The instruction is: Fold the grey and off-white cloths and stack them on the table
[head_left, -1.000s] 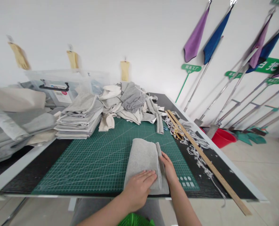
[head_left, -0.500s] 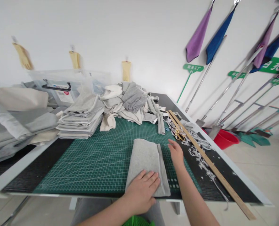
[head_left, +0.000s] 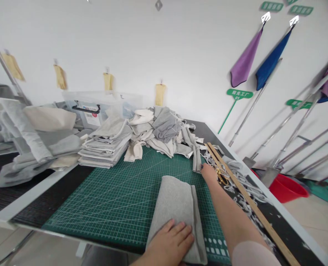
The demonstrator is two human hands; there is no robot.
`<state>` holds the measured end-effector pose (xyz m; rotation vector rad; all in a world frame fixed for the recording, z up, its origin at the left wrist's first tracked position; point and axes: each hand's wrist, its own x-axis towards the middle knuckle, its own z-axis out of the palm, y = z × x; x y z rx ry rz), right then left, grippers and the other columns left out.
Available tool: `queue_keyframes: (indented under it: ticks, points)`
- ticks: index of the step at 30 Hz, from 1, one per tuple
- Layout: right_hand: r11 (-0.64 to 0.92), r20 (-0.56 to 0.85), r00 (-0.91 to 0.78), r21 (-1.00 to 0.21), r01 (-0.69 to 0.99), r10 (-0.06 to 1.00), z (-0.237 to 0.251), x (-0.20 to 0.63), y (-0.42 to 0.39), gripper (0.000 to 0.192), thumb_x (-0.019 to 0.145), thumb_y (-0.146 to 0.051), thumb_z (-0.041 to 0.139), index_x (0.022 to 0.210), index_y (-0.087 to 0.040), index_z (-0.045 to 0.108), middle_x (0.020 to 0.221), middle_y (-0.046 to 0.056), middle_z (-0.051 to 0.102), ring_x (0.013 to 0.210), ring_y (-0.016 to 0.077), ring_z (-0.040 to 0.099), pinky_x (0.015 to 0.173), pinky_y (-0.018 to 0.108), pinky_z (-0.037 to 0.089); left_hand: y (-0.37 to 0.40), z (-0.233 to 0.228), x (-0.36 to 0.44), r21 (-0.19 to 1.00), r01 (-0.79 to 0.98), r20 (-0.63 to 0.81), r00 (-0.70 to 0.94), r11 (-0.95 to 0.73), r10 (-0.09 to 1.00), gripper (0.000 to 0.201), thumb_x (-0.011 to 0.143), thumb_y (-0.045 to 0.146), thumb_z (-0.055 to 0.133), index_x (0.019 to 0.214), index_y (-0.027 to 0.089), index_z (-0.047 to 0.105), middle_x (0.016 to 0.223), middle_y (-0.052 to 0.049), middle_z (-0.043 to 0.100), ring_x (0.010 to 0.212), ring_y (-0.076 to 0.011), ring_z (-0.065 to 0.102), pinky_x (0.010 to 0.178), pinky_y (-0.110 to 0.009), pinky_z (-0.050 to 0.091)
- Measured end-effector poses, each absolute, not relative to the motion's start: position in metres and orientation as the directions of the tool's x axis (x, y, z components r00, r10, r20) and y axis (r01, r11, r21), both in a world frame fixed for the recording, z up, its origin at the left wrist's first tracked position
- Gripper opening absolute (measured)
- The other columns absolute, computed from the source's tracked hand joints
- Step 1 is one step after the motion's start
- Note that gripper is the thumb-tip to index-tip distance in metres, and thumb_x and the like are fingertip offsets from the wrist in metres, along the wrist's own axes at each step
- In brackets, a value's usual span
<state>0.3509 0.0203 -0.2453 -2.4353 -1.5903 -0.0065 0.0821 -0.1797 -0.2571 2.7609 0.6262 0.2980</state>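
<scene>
A folded piece of grey fabric (head_left: 175, 201) lies on the green cutting mat (head_left: 105, 207) in front of me. My left hand (head_left: 171, 240) rests flat on its near end, fingers stretched out. Farther off, my right hand (head_left: 209, 173) reaches to the mat's right side, its fingers curled down. A small dark bit shows at the fingertips, but what they hold is hidden. Right beside that hand are gold-handled scissors (head_left: 222, 178), and a grey fabric strip (head_left: 195, 155) lies just left of it.
Behind the mat is a heap of grey and cream fabric (head_left: 164, 127). A stack of folded pieces (head_left: 104, 146) stands left of it, near a clear plastic bin (head_left: 94, 107). A long wooden strip (head_left: 252, 203) and white scraps (head_left: 247, 208) run along the table's right side.
My right hand has moved forward from beside the folded fabric to the spot by the scissors, its fingers now curled. The left hand stays on the fabric. The view has shifted.
</scene>
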Motion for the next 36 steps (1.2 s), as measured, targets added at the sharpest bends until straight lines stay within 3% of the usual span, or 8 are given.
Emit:
queue_keyframes:
  ticks: [7, 13, 17, 21, 25, 29, 33, 36]
  points:
    - [-0.385, 0.164, 0.420, -0.205, 0.900, 0.893, -0.245, 0.354, -0.003, 0.017, 0.071, -0.022, 0.047, 0.082, -0.012, 0.056, 0.091, 0.018, 0.055, 0.091, 0.0271, 0.050, 0.072, 0.037, 0.035, -0.182, -0.242, 0.080, 0.363, 0.405, 0.071, 0.886, -0.839, 0.459, 0.058, 0.075, 0.040, 0.038, 0.126, 0.018, 0.019, 0.131, -0.005, 0.024, 0.118, -0.0206, 0.023, 0.097, -0.041, 0.015]
    - [-0.443, 0.240, 0.537, -0.353, 0.824, 0.809, -0.234, 0.361, -0.055, 0.020, 0.073, -0.022, 0.041, 0.079, -0.011, 0.056, 0.076, 0.015, 0.059, 0.076, 0.0241, 0.054, 0.065, 0.032, 0.036, -0.187, -0.229, 0.075, 0.431, 0.419, 0.044, 0.875, -0.799, 0.482, 0.055, 0.078, 0.039, 0.033, 0.126, 0.019, 0.019, 0.133, -0.004, 0.019, 0.120, -0.0188, 0.017, 0.099, -0.041, 0.009]
    - [-0.388, 0.291, 0.576, -0.506, 0.770, 0.764, -0.223, 0.331, -0.115, 0.026, 0.077, -0.035, 0.034, 0.074, -0.017, 0.053, 0.062, 0.005, 0.059, 0.062, 0.0179, 0.054, 0.059, 0.027, 0.038, -0.180, -0.229, 0.073, 0.704, 0.291, 0.077, 0.876, -0.648, 0.477, 0.065, 0.072, 0.049, 0.041, 0.126, 0.020, 0.020, 0.132, -0.006, 0.021, 0.120, -0.0217, 0.018, 0.099, -0.043, 0.007]
    - [-0.065, 0.281, 0.482, -0.809, 0.584, 0.830, -0.219, 0.257, -0.175, 0.021, 0.074, -0.039, 0.041, 0.067, -0.021, 0.050, 0.053, -0.001, 0.056, 0.050, 0.0142, 0.051, 0.051, 0.023, 0.037, -0.165, -0.226, 0.075, 0.989, 0.006, 0.105, 0.657, -0.145, 0.747, 0.064, 0.075, 0.052, 0.031, 0.128, 0.017, 0.017, 0.128, -0.010, 0.029, 0.116, -0.0201, 0.028, 0.094, -0.038, 0.025]
    - [0.042, 0.232, 0.303, -0.851, 0.523, 0.924, -0.221, 0.190, -0.210, 0.021, 0.075, -0.034, 0.040, 0.064, -0.020, 0.050, 0.053, -0.001, 0.054, 0.049, 0.0130, 0.049, 0.049, 0.022, 0.037, -0.165, -0.215, 0.082, 0.979, -0.177, 0.012, 0.532, 0.097, 0.847, 0.054, 0.075, 0.046, 0.039, 0.119, 0.016, 0.035, 0.119, -0.011, 0.042, 0.102, -0.0197, 0.044, 0.089, -0.034, 0.031]
    - [0.087, 0.256, 0.266, -0.852, 0.516, 0.929, -0.219, 0.163, -0.216, 0.018, 0.075, -0.028, 0.041, 0.080, -0.018, 0.055, 0.076, 0.004, 0.060, 0.067, 0.0147, 0.055, 0.059, 0.022, 0.041, -0.174, -0.213, 0.088, 0.942, -0.262, -0.100, 0.372, 0.208, 0.923, 0.034, 0.072, 0.041, 0.046, 0.090, 0.013, 0.051, 0.085, -0.007, 0.059, 0.075, -0.0162, 0.054, 0.076, -0.030, 0.040]
    - [0.089, 0.228, 0.194, -0.835, 0.543, 0.954, -0.216, 0.160, -0.214, 0.013, 0.071, -0.023, 0.045, 0.064, -0.018, 0.055, 0.062, 0.001, 0.057, 0.058, 0.0132, 0.053, 0.054, 0.021, 0.040, -0.174, -0.219, 0.088, 0.915, -0.343, -0.120, 0.277, 0.214, 0.954, 0.029, 0.071, 0.040, 0.047, 0.064, 0.012, 0.052, 0.066, -0.005, 0.057, 0.066, -0.0148, 0.052, 0.065, -0.026, 0.041]
    - [0.100, 0.193, 0.132, -0.854, 0.510, 0.972, -0.217, 0.160, -0.215, 0.011, 0.071, -0.019, 0.045, 0.072, -0.018, 0.056, 0.069, 0.001, 0.060, 0.062, 0.0127, 0.055, 0.057, 0.021, 0.042, -0.169, -0.222, 0.085, 0.895, -0.399, -0.116, 0.227, 0.201, 0.967, 0.029, 0.071, 0.038, 0.047, 0.057, 0.013, 0.048, 0.062, -0.004, 0.055, 0.059, -0.0127, 0.050, 0.058, -0.024, 0.040]
